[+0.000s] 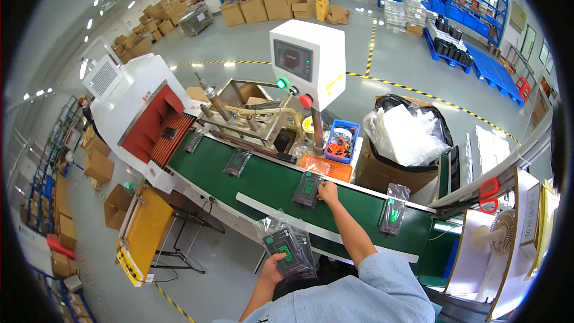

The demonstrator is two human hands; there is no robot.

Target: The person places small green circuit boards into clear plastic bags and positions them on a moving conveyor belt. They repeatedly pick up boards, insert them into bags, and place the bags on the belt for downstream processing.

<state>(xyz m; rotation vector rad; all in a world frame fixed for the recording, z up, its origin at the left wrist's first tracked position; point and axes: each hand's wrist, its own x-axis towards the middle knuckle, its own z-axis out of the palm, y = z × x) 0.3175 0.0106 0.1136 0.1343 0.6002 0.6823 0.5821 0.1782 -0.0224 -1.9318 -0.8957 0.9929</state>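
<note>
Bags (267,226) in left grip (272,268) hold black packs (301,253).

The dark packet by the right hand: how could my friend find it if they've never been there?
Find the long green belt in front of the white control box. Along its middle, just left of the right hand, is a flat dark packet with green marks. It's the only packet on the belt with a hand touching it.

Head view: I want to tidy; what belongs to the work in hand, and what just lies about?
Probably in use: packs in left hand; pack at right hand; green belt; white machine.
Probably just lying about: blue tub; fan; cardboard boxes.
</note>
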